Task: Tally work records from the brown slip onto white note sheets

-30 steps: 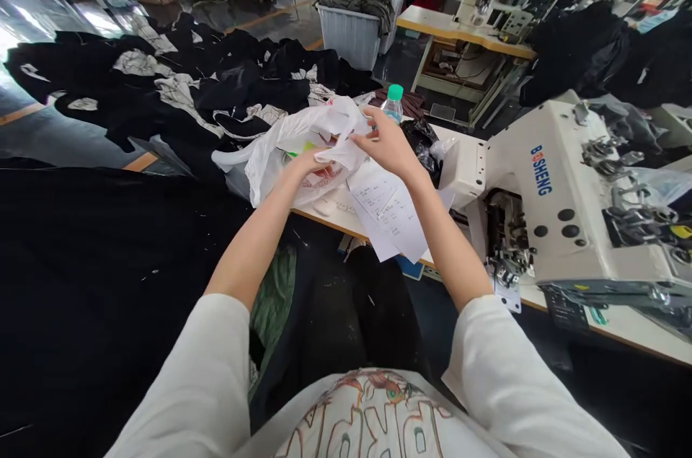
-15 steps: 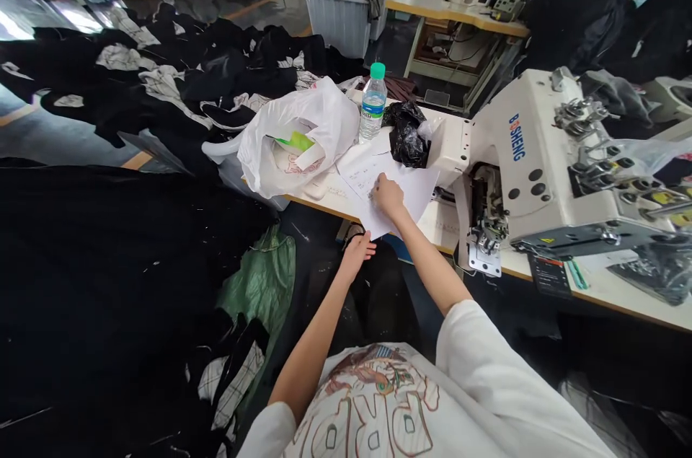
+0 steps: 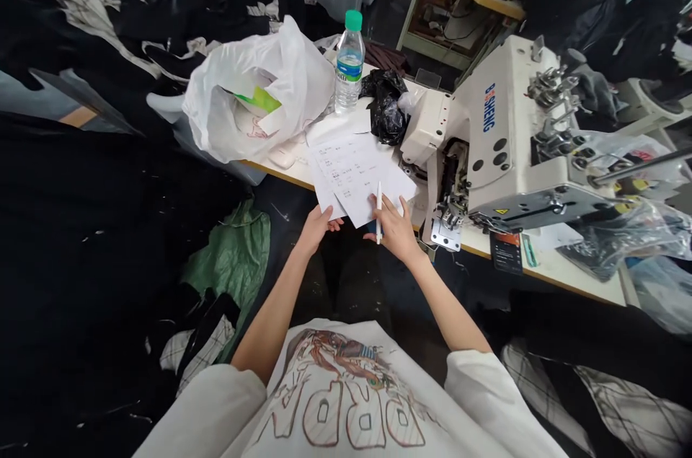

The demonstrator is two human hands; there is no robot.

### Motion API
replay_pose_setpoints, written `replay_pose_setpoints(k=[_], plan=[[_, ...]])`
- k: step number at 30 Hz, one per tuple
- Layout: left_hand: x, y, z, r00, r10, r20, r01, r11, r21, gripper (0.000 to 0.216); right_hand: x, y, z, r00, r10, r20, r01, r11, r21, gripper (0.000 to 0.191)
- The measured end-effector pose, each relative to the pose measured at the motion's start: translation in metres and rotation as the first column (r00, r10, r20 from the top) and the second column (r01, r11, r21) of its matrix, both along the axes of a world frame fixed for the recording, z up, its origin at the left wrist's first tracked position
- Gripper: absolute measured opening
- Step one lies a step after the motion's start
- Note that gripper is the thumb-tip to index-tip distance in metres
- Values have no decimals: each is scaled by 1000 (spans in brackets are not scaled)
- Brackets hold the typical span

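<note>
Handwritten sheets of paper (image 3: 354,162) lie overlapping on the white sewing table, partly over its front edge. My left hand (image 3: 316,229) pinches the near left corner of the lower sheet, thumb on top and fingers beneath. A white pen (image 3: 379,209) is held in my right hand (image 3: 397,231), pointing away from me. The fingers of that hand are partly spread over the near right edge of the top sheet. Behind the papers stand a water bottle (image 3: 349,68) with a green cap and a crumpled black plastic bag (image 3: 386,108).
A white plastic bag (image 3: 259,94) sits on the table's left. To the right stands a sewing machine (image 3: 502,133), with a phone (image 3: 507,252) and teal snips (image 3: 528,250) before it. Dark garments (image 3: 108,263) heap at the left, by a green sack (image 3: 232,245).
My right hand has gone from a closed grip over the writing to the near right edge, and the pen now shows. My left hand has taken hold of the paper corner. The view has tilted down.
</note>
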State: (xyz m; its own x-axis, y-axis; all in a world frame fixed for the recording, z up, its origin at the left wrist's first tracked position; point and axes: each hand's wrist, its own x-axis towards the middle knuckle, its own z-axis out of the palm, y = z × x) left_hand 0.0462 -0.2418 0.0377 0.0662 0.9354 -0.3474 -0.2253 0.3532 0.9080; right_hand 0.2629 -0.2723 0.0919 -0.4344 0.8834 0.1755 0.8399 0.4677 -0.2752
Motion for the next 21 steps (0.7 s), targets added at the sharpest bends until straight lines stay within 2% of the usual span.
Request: replay_pose_setpoints(k=[4, 6, 11, 13, 16, 19, 21], plan=[[-25, -12, 3, 996, -87, -22, 86, 996, -6, 27, -5, 11, 1, 999, -1, -44, -4, 995, -104, 44], [-32, -18, 5, 994, -110, -25, 109, 994, -13, 28, -11, 14, 4, 996, -25, -85, 13, 990, -142, 49], [-44, -31, 5, 988, -152, -7, 152, 988, -20, 35, -25, 12, 0, 941, -301, -158, 285, 952, -115, 56], [-46, -30, 4, 983, -184, 28, 185, 982, -29, 43, -29, 11, -3, 907, -353, -229, 345, 935, -78, 60], [-42, -12, 6, 985, -165, 46, 166, 986, -20, 49, -32, 10, -7, 903, -312, -295, 311, 949, -52, 64], [-33, 11, 14, 992, -68, -105, 70, 997, 12, 46, -33, 11, -11, 908, -251, -336, 252, 967, -42, 65], [-31, 15, 25, 981, -29, -192, 37, 999, 38, 41, -33, 12, -15, 903, -206, -378, 216, 976, -16, 63]])
